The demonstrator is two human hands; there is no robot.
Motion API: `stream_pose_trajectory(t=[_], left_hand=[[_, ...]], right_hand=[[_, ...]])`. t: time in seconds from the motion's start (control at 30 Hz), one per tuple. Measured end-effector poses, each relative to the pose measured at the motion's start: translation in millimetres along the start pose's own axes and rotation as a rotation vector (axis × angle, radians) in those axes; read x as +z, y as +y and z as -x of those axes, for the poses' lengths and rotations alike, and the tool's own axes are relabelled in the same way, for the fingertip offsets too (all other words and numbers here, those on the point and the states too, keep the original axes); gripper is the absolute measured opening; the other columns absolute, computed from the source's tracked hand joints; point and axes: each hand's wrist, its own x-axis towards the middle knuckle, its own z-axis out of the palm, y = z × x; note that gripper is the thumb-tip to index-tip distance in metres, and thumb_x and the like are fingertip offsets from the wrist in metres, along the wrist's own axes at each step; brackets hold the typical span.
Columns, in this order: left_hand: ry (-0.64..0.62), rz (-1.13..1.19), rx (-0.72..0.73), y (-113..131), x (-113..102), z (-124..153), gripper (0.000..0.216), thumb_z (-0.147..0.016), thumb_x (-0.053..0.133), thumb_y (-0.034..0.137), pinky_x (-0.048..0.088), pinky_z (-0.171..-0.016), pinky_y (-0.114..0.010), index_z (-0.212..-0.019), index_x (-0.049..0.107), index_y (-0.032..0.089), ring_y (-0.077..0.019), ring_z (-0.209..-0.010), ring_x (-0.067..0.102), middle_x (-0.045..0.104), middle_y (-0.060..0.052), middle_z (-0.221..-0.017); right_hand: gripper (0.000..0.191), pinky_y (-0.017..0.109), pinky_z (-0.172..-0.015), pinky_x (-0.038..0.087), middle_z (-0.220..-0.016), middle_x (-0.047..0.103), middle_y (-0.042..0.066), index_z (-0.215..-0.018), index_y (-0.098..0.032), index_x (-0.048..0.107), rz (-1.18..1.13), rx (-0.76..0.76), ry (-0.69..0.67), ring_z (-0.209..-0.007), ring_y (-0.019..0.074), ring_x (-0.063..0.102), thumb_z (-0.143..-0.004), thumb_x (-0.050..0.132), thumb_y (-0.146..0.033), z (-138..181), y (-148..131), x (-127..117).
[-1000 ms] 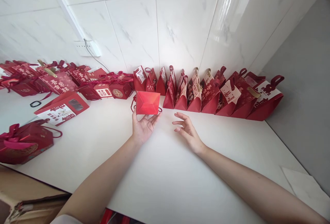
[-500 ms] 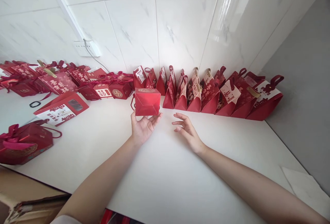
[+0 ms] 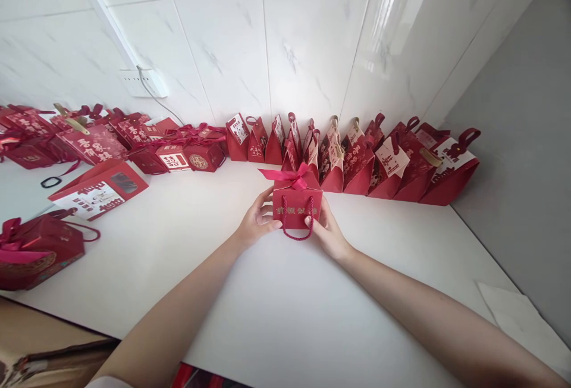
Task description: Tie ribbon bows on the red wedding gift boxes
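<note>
A small red gift box (image 3: pixel 297 202) with a pink ribbon bow on top, gold lettering and a red cord handle stands upright on the white table (image 3: pixel 276 310). My left hand (image 3: pixel 255 224) grips its left side and my right hand (image 3: pixel 327 232) grips its right side, fingers curled round the box. Just behind it a row of red gift bags (image 3: pixel 357 159) lines the tiled wall.
More red boxes and bags (image 3: pixel 134 141) lie at the back left, a windowed red box (image 3: pixel 96 188) in front of them, and a ribboned box (image 3: pixel 35 248) at the left edge. A wall socket with cable (image 3: pixel 143 81) is above. A cardboard carton (image 3: pixel 40 346) sits below left.
The box lay tipped on my left palm, underside toward me. It now stands upright, moved right and closer, and my right hand has closed on its right side.
</note>
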Motion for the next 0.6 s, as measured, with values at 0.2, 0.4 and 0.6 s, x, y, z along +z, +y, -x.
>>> stream_pose_trajectory(t=[0.2, 0.4, 0.6], left_hand=[[-0.063, -0.065, -0.034, 22.1, -12.6, -0.2, 0.082, -0.054, 0.083, 0.008, 0.050, -0.094, -0.037, -0.131, 0.059, 0.023, -0.0298, -0.113, 0.060, 0.061, -0.012, -0.125], [0.118, -0.166, -0.145, 26.2, -41.9, -10.7, 0.058, -0.061, 0.065, 0.012, 0.052, -0.089, -0.040, -0.118, 0.065, 0.022, -0.0279, -0.102, 0.066, 0.068, -0.009, -0.117], [0.581, -0.383, -0.133, 23.1, -59.2, -19.4, 0.035, -0.078, 0.054, 0.034, 0.044, -0.099, -0.042, -0.108, 0.066, 0.019, -0.0262, -0.111, 0.062, 0.067, -0.009, -0.118]], right_hand=[[0.083, 0.044, -0.116, 0.031, -0.156, 0.032, 0.006, -0.150, -0.035, 0.026, 0.085, -0.024, -0.078, -0.140, 0.0236, 0.037, -0.083, 0.073, -0.041, -2.0, -2.3, -3.1], [0.076, 0.046, -0.117, 0.027, -0.147, 0.044, 0.011, -0.149, -0.027, 0.029, 0.195, -0.033, -0.129, -0.137, 0.0251, 0.041, -0.086, 0.067, -0.047, -3.4, 5.0, -9.0], [0.042, 0.039, -0.082, 0.049, -0.076, 0.060, -0.002, -0.130, -0.024, 0.043, 0.172, 0.031, 0.091, -0.068, 0.0175, 0.058, -0.096, 0.049, -0.049, -4.2, 13.4, -13.3]])
